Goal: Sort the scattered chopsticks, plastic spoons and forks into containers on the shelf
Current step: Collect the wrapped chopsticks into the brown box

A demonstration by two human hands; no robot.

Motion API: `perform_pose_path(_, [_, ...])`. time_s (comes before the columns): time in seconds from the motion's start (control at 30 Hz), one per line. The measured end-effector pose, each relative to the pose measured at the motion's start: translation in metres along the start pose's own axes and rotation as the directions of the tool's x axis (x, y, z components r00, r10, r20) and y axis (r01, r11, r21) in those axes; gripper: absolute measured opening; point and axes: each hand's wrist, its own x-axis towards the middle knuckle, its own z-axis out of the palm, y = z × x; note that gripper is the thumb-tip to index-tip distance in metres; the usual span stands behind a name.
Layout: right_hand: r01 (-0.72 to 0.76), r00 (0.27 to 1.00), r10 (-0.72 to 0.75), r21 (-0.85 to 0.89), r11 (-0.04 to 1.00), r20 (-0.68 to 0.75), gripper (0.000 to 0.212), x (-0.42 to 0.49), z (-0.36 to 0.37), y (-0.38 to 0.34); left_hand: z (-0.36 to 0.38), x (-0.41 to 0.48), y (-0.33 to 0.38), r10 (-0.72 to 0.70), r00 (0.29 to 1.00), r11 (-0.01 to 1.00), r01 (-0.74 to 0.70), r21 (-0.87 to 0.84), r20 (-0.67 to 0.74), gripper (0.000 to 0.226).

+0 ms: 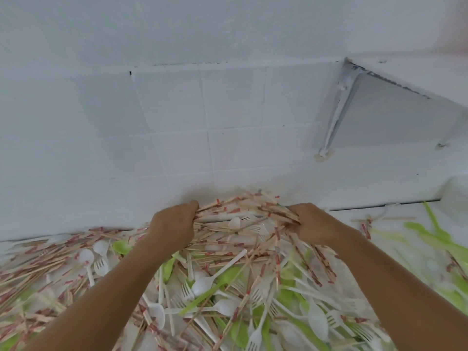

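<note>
Gripping one bundle of thin wooden chopsticks (243, 207) w/ red-and-white paper bands, both hands are seen at the back of the white bench (405, 211), just in front of the white tiled wall (177, 117). The left hand (174, 224) is curled round the bundle's left end, thumb on top; the right hand (316, 224) is curled round its right end, fingers tucked under, so the bundle is held between them, lying approx. level and crosswise, raised a little above the heap. Both forearms are bare and stretched fwd from the bottom corners. Under and around the hands the bench is covered by a mixed heap: more banded chopsticks are massed at the left and centre, white plastic spoons (202, 285) and white plastic forks (101, 266) are scattered through the middle, and pale-green plastic spoons (121, 247) are mixed in, w/ more green pieces lying at the far right (435, 234). A few loose chopsticks are seen apart from the heap, right of the right hand, near the wall. At upper right a white shelf (405, 79) is fixed to the wall, carried by a slanted white bracket (334, 115) w/ its foot stuck to the tiles. A rounded white object (455, 201) is cut off by the right edge; it is too blurred to be identified. No containers can be made out on the visible part of the shelf.
</note>
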Motion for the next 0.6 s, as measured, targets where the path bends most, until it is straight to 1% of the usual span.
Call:
perform_pose_path(0.03, [-0.025, 0.999, 0.026, 0.051, 0.998, -0.023, 0.009, -0.002, -0.005, 0.000, -0.004, -0.002, -0.003, -0.022, 1.000, 0.997, 0.023, -0.067, 0.012, 0.012])
perform_pose_path(0.07, [-0.040, 0.998, 0.045, 0.097, 0.995, -0.045, 0.009, -0.005, -0.010, 0.001, -0.007, -0.002, -0.007, -0.043, 0.999, 0.989, 0.047, -0.143, 0.027, 0.008])
perform_pose_path(0.13, [-0.057, 0.993, 0.076, 0.203, 0.978, -0.091, 0.010, -0.011, -0.018, 0.001, -0.015, -0.004, -0.015, -0.086, 0.995, 0.940, 0.098, -0.326, 0.051, 0.008])
perform_pose_path(0.23, [-0.075, 0.982, 0.130, 0.355, 0.932, -0.135, 0.006, -0.016, -0.025, 0.000, -0.030, -0.008, -0.016, -0.122, 0.988, 0.823, 0.154, -0.547, 0.096, 0.023])
perform_pose_path(0.27, [-0.075, 0.982, 0.137, 0.403, 0.912, -0.127, 0.004, -0.017, -0.027, -0.001, -0.035, -0.008, -0.013, -0.126, 0.985, 0.795, 0.172, -0.582, 0.120, 0.028])
perform_pose_path(0.3, [-0.074, 0.983, 0.137, 0.425, 0.902, -0.120, 0.007, -0.019, -0.030, -0.004, -0.039, -0.008, -0.009, -0.131, 0.982, 0.784, 0.186, -0.593, 0.134, 0.031])
perform_pose_path(0.33, [-0.063, 0.984, 0.126, 0.411, 0.910, -0.127, 0.008, -0.022, -0.033, -0.008, -0.045, -0.008, -0.006, -0.142, 0.981, 0.784, 0.194, -0.590, 0.134, 0.036])
perform_pose_path(0.37, [-0.043, 0.985, 0.101, 0.361, 0.932, -0.142, 0.003, -0.026, -0.037, -0.014, -0.050, -0.008, -0.004, -0.155, 0.981, 0.791, 0.192, -0.581, 0.114, 0.040])
perform_pose_path(0.43, [0.013, 0.979, 0.036, 0.239, 0.971, -0.200, 0.014, -0.034, -0.045, -0.028, -0.066, -0.008, 0.000, -0.192, 0.981, 0.786, 0.176, -0.593, 0.036, 0.038])
perform_pose_path(0.47, [0.036, 0.973, 0.009, 0.193, 0.980, -0.232, 0.018, -0.038, -0.049, -0.034, -0.075, -0.009, 0.002, -0.228, 0.974, 0.753, 0.167, -0.636, -0.014, 0.036])
perform_pose_path(0.53, [0.062, 0.957, -0.010, 0.168, 0.984, -0.291, 0.018, -0.043, -0.055, -0.043, -0.090, -0.011, 0.006, -0.330, 0.937, 0.626, 0.127, -0.769, -0.114, 0.043])
perform_pose_path(0.6, [0.081, 0.938, 0.019, 0.272, 0.959, -0.346, 0.019, -0.043, -0.057, -0.044, -0.105, -0.014, 0.013, -0.400, 0.892, 0.442, -0.014, -0.897, -0.211, 0.055])
